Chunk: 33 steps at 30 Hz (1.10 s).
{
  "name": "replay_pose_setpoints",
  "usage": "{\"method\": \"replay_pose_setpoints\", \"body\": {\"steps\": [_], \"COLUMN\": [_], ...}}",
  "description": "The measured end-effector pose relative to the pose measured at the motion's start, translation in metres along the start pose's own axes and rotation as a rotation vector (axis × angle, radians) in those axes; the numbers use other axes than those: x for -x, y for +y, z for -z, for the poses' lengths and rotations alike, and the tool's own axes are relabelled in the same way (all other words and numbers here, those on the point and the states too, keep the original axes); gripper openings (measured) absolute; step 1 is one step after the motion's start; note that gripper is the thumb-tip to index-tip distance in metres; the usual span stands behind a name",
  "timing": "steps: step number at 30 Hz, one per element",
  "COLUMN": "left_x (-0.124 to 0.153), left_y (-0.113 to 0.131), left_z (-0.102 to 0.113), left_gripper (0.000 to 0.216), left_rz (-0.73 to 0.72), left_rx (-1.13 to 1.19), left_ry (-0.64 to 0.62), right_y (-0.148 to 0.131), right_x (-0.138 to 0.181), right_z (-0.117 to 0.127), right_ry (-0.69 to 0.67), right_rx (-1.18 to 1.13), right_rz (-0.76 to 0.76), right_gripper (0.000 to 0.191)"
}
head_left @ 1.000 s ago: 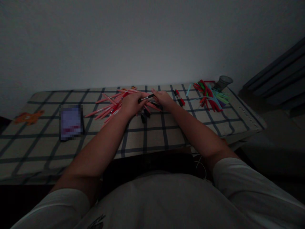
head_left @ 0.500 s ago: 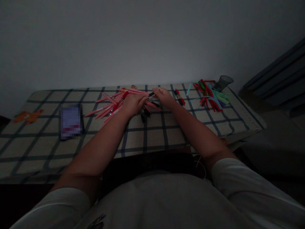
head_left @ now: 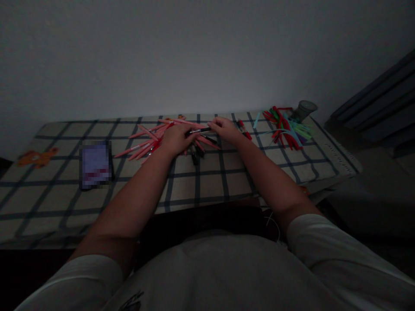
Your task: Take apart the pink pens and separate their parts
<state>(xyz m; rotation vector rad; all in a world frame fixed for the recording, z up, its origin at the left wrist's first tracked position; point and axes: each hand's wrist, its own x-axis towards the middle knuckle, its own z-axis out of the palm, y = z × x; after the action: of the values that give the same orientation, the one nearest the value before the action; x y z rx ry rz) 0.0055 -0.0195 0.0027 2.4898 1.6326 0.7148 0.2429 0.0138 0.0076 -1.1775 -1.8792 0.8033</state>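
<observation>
Between my two hands, a slim pen (head_left: pixel 203 129) with a black end lies nearly level above a heap of pens. My right hand (head_left: pixel 225 129) pinches its black end. My left hand (head_left: pixel 177 138) is closed around the other end, its thumb along the pen; the tip there is hidden by the fingers. Beneath and around my left hand, several pink pens (head_left: pixel 142 149) fan out over the checked cloth. Some black pen ends (head_left: pixel 195 156) poke out just below that hand. Red and black pens (head_left: pixel 244 130) lie right of my right hand.
A checked cloth (head_left: pixel 210 185) covers the table against the wall. At right lie colourful strips (head_left: pixel 285 131) beside a tipped transparent cup (head_left: pixel 304 110). On the left are a dark-edged tablet-like object (head_left: pixel 96 165), blurred out, and an orange flat shape (head_left: pixel 37 158).
My left hand has shifted slightly left along the pen, and my right hand slightly right. More of the pen's length now shows between them.
</observation>
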Motion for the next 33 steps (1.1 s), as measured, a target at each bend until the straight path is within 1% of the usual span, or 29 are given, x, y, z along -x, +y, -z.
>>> {"method": "replay_pose_setpoints", "body": {"steps": [2, 3, 7, 9, 13, 14, 16, 18, 20, 23, 24, 26, 28, 31, 33], "left_x": [0.0, -0.001, -0.002, -0.003, -0.003, -0.003, -0.003, -0.003, -0.003, -0.003, -0.003, -0.003, -0.004, -0.004, -0.004], "left_y": [0.0, -0.001, -0.003, -0.004, -0.006, -0.006, -0.006, -0.007, -0.007, -0.009, -0.009, -0.009, -0.009, -0.009, -0.009], "left_z": [0.0, -0.001, -0.004, -0.005, -0.005, -0.005, -0.005, -0.006, -0.006, -0.007, -0.007, -0.007, -0.007, -0.006, -0.007], "left_gripper": [0.039, 0.039, 0.039, 0.04, 0.041, 0.041, 0.042, 0.043, 0.044, 0.043, 0.043, 0.043, 0.044, 0.044, 0.043], "left_rz": [0.006, 0.005, -0.015, -0.018, -0.032, -0.037, -0.042, -0.045, -0.047, -0.041, -0.04, -0.037, -0.034, -0.028, -0.022], "left_rx": [-0.005, -0.007, -0.007, -0.006, -0.001, -0.001, -0.001, 0.002, 0.004, 0.004, 0.003, -0.002, -0.005, -0.006, -0.006], "left_ry": [-0.002, -0.005, -0.011, -0.009, -0.006, -0.009, -0.02, -0.023, -0.018, -0.008, -0.005, 0.0, -0.007, -0.016, -0.015], "right_y": [0.003, 0.005, 0.016, 0.021, 0.029, 0.03, 0.03, 0.029, 0.027, 0.027, 0.028, 0.03, 0.032, 0.033, 0.033], "right_x": [-0.001, -0.001, -0.004, -0.006, -0.01, -0.01, -0.009, -0.008, -0.007, -0.008, -0.009, -0.01, -0.011, -0.01, -0.009], "right_z": [0.0, 0.0, 0.0, 0.0, 0.0, -0.001, -0.001, -0.001, 0.0, 0.003, 0.004, 0.004, 0.003, 0.001, 0.001], "right_ry": [-0.015, -0.027, -0.123, -0.157, -0.119, -0.115, -0.117, -0.111, -0.117, -0.172, -0.185, -0.177, -0.155, -0.15, -0.155], "right_rx": [-0.021, -0.017, 0.077, 0.11, 0.051, 0.021, -0.016, -0.005, 0.047, 0.147, 0.163, 0.141, 0.068, -0.01, 0.023], "right_rz": [0.016, 0.018, 0.016, 0.041, 0.083, 0.084, 0.089, 0.095, 0.089, 0.067, 0.066, 0.076, 0.092, 0.104, 0.109], "right_gripper": [0.029, 0.029, 0.048, 0.048, 0.026, 0.025, 0.03, 0.031, 0.03, 0.045, 0.046, 0.038, 0.03, 0.038, 0.033]}}
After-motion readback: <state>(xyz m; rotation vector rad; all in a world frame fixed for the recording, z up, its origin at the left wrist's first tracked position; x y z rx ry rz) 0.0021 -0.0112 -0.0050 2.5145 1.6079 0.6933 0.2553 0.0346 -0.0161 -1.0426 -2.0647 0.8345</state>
